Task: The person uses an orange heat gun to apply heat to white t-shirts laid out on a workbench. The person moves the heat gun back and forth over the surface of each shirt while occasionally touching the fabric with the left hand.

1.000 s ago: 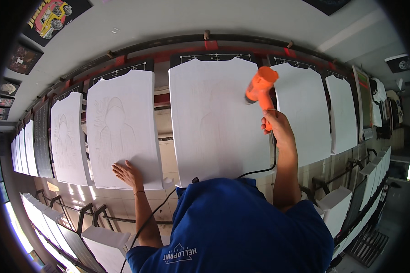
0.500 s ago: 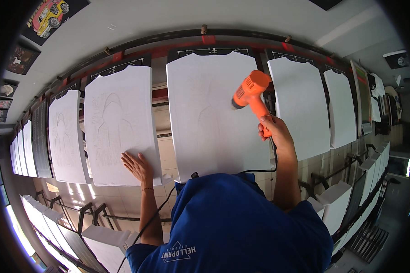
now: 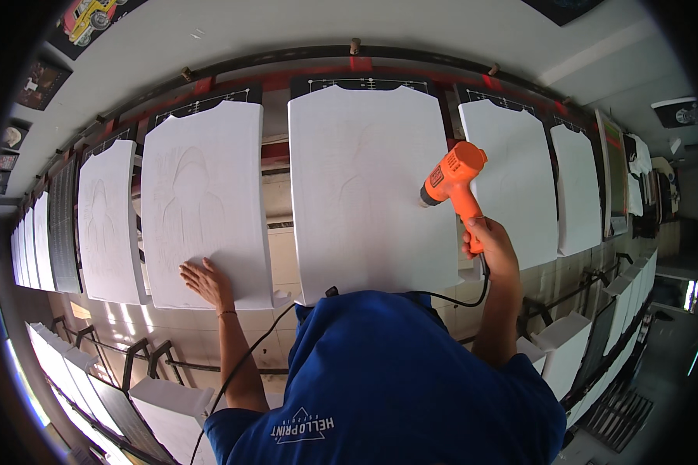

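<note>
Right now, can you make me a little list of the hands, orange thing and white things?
Left hand: flat on a white panel with a faint hood-shaped outline
Right hand: gripping an orange heat gun by its handle
Nozzle: over the right side of the middle panel
Cord: black, curving from the handle toward the blue shirt
Other white panels: left and right of these

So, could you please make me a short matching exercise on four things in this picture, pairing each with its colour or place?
Column one:
1. heat gun
2. left hand
3. right hand
4. person's top

Column two:
A. blue
B. wrapped around a handle
C. orange
D. palm down over a white garment

Right pairs: 1-C, 2-D, 3-B, 4-A.
</note>
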The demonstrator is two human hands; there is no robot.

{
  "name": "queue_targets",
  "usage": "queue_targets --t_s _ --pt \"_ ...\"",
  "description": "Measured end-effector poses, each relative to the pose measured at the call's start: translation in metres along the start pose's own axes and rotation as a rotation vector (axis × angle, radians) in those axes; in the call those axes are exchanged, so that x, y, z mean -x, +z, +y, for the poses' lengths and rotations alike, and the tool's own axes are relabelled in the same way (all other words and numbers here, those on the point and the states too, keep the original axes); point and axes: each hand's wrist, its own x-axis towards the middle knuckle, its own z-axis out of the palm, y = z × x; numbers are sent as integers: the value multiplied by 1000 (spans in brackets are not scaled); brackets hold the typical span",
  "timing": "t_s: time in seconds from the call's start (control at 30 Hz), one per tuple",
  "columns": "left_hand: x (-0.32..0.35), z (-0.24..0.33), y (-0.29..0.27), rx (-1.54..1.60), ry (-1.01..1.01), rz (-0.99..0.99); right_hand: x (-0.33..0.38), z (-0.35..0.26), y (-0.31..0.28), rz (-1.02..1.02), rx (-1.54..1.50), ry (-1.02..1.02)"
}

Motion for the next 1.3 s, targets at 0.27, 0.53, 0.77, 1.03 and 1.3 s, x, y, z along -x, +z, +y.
queue_targets --t_s 0.27,0.53,0.77,1.03,1.3 --pt "24 41 -10 87 73 2 -26 -5 58 -268 -60 -33" --pt "40 48 -12 82 107 23 -50 -27 121 -528 34 -84" --pt "67 78 -23 86 295 5 -34 -22 130 -635 138 -96" --pt "73 117 -35 126 558 -110 -38 -15 107 -472 130 -185" --pt "74 117 -30 92 503 -65 -37 -7 39 -332 90 -134"
